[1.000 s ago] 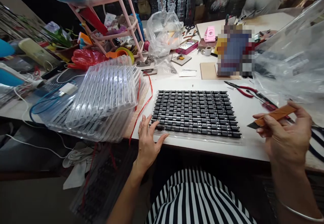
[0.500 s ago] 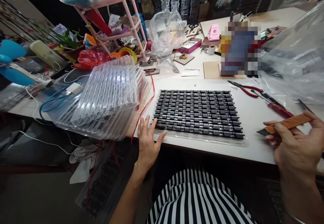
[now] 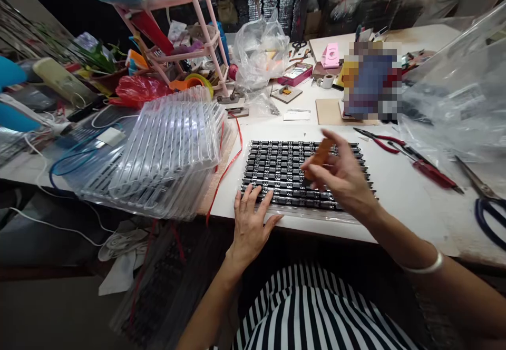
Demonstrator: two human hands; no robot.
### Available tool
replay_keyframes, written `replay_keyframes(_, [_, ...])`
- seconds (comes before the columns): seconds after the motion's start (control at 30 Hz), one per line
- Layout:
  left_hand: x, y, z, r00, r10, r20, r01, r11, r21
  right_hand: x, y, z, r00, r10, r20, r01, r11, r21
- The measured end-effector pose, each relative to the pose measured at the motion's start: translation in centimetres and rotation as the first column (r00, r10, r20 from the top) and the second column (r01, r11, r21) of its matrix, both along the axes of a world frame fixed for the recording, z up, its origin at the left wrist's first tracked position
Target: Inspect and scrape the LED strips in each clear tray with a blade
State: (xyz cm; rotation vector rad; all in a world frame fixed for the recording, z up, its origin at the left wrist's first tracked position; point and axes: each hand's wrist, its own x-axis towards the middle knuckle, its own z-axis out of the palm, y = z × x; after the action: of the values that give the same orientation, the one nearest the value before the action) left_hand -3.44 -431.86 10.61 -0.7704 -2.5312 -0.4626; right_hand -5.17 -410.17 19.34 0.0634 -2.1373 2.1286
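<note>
A clear plastic tray [image 3: 272, 208] holds rows of small black circuit boards [image 3: 272, 169] on the white table in front of me. My left hand [image 3: 251, 226] lies with spread fingers on the tray's near-left edge, its fingertips touching the nearest row. Above the right half of the boards, my right hand [image 3: 346, 178] is closed around an orange-brown handled knife [image 3: 321, 155]. Its dark tip points down towards the boards and hardly stands out against them; I cannot tell whether it touches.
Stacked clear plastic trays [image 3: 169, 139] stand at the left, beside a red strap [image 3: 225, 171]. To the right lie red-handled pliers [image 3: 381, 142], a red-handled screwdriver [image 3: 435, 175] and scissors [image 3: 484, 192]. A pink rack [image 3: 197, 12] and a clear bag [image 3: 259, 49] stand behind.
My right hand has swung left with the knife, from the table's right side to above the boards. My left hand has shifted slightly right along the tray's near edge.
</note>
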Motion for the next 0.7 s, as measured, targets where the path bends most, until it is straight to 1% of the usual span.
replay_keyframes(0.07, [0.0,0.1,-0.2,1.0,0.009,-0.011,-0.008,1.0,0.002,-1.7,-2.0,-0.6,0.985,0.164,0.044,-0.165,0.986,0.008])
replay_keyframes(0.1, [0.0,0.2,-0.3,1.0,0.012,-0.013,-0.012,1.0,0.006,-2.4,-2.7,-1.1,0.975,0.213,0.062,-0.215,0.977,0.015])
replay_keyframes(0.17, [0.0,0.2,-0.4,1.0,0.014,-0.015,-0.014,1.0,0.013,-3.8,-3.9,-2.2,0.962,0.259,0.086,-0.263,0.964,0.034])
replay_keyframes(0.23, [0.0,0.2,-0.3,1.0,0.012,-0.014,-0.012,1.0,0.024,-4.7,-4.7,-3.1,0.96,0.264,0.09,-0.269,0.962,0.053])
replay_keyframes(0.3, [0.1,0.2,-0.3,1.0,0.012,-0.009,-0.012,0.999,0.037,-5.1,-5.2,-3.6,0.962,0.259,0.088,-0.265,0.962,0.066])
replay_keyframes(0.5, [0.2,0.4,-0.2,1.0,0.029,0.002,-0.029,0.997,0.066,-5.3,-5.8,-3.9,0.964,0.255,0.082,-0.261,0.961,0.088])
replay_keyframes(0.7, [0.1,0.4,-0.4,0.999,0.022,-0.037,-0.018,0.996,0.091,-5.3,-5.8,-4.3,0.968,0.241,0.067,-0.247,0.962,0.113])
